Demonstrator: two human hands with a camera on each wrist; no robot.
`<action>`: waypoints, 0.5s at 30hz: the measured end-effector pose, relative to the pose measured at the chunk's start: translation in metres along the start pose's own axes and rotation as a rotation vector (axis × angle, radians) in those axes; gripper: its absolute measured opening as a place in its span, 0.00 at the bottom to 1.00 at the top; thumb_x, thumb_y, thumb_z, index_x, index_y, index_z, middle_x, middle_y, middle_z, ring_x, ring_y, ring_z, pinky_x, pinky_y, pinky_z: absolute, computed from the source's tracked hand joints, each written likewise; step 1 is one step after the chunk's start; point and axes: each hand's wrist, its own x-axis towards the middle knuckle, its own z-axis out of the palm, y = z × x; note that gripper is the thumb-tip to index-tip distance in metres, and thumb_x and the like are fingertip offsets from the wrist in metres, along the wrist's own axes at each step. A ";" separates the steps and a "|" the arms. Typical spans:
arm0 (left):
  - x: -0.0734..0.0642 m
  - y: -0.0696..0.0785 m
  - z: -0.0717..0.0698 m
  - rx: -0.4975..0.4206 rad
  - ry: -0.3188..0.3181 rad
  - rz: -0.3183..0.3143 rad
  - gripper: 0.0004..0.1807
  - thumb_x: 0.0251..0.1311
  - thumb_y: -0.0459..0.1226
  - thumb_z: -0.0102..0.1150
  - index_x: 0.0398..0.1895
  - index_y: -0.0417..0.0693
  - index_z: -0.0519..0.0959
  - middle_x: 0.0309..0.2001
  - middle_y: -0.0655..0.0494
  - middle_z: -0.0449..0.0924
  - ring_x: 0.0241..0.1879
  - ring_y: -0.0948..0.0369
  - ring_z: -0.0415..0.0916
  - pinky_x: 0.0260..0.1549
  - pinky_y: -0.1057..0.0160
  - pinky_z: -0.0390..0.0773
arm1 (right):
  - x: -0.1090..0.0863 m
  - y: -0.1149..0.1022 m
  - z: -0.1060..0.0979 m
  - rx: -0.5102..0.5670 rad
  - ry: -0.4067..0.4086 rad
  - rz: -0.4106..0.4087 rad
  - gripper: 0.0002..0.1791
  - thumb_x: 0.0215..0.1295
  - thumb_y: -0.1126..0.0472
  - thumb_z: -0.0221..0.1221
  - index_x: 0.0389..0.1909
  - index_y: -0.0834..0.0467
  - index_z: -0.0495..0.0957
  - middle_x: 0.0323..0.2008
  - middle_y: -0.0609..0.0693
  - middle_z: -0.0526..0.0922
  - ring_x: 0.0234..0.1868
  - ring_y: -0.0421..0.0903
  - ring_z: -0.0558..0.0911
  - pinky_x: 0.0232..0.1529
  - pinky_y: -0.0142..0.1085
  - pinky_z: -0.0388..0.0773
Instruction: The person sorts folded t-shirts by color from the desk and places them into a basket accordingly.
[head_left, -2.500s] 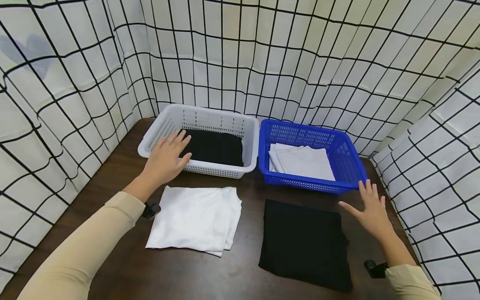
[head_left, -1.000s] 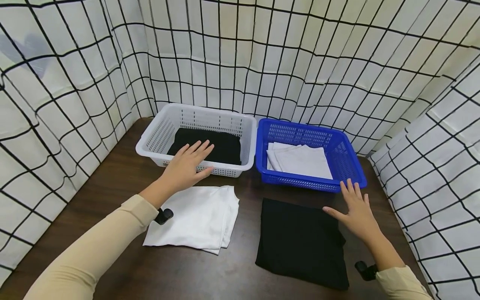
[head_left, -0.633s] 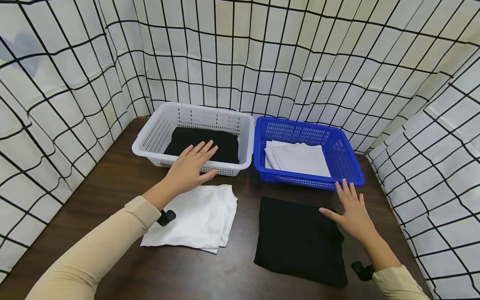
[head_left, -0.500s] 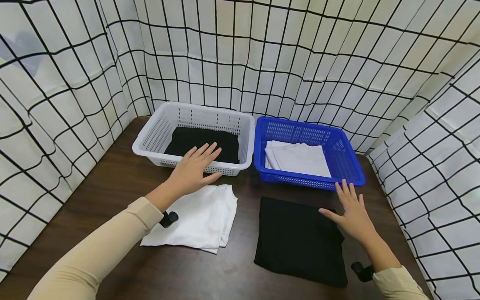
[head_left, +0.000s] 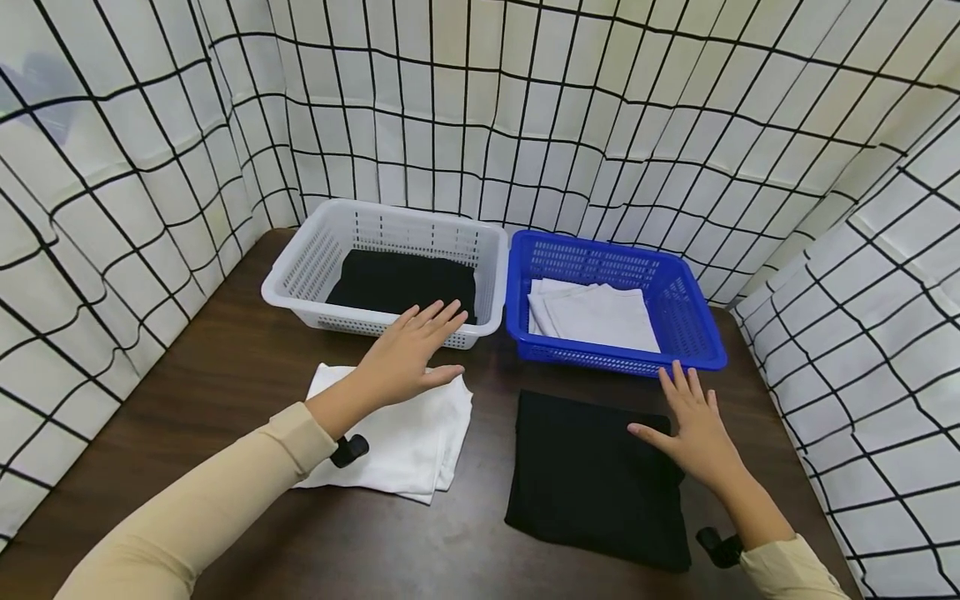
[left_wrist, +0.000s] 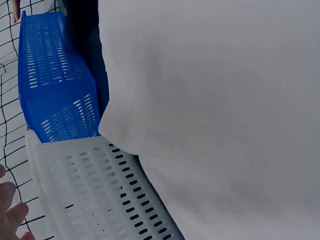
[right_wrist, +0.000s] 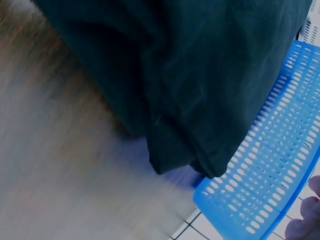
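Left hand: middle of the frame; fingers straight, thumb spread, holding nothing; fingertips overlap the white basket, contact cannot be told.
Right hand: right of the frame; fingers extended and parted, holding nothing; fingertips at the front edge of the blue basket, contact unclear.
White folded cloth: on the table, lower centre-left, partly hidden by the left hand and wrist.
Black folded cloth: on the table, lower right, beside the right hand.
Risk, white: layers could slide apart if gripped by the top ply alone; its right edges already sit offset.
Risk, black: dark folds could hide a loose layer, so a lift might open it.
Appearance: white, flat, lightly creased; black, matte, roughly square, uneven along its right edge.
Basket contents: black cloth, upper centre-left; white cloths, right of centre.
Surround: wire grid over pale sheeting.
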 end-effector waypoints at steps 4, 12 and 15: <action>0.000 0.006 0.007 -0.005 -0.002 0.030 0.41 0.69 0.58 0.50 0.79 0.51 0.54 0.79 0.52 0.52 0.79 0.51 0.49 0.78 0.45 0.47 | 0.001 -0.003 0.002 -0.014 -0.010 -0.015 0.58 0.61 0.33 0.60 0.79 0.63 0.44 0.79 0.66 0.39 0.79 0.66 0.35 0.73 0.69 0.32; 0.000 0.013 0.017 0.006 -0.012 0.065 0.41 0.69 0.58 0.50 0.79 0.51 0.55 0.79 0.52 0.53 0.79 0.51 0.50 0.78 0.45 0.49 | -0.001 -0.008 0.010 -0.008 -0.039 -0.005 0.58 0.61 0.32 0.60 0.78 0.62 0.46 0.79 0.65 0.38 0.79 0.66 0.36 0.74 0.68 0.33; 0.000 0.015 0.019 0.002 -0.020 0.077 0.41 0.69 0.58 0.51 0.78 0.51 0.55 0.79 0.51 0.53 0.79 0.51 0.50 0.78 0.46 0.48 | -0.002 -0.007 0.013 -0.005 -0.042 -0.004 0.58 0.61 0.33 0.61 0.78 0.62 0.46 0.79 0.65 0.39 0.79 0.66 0.36 0.74 0.68 0.35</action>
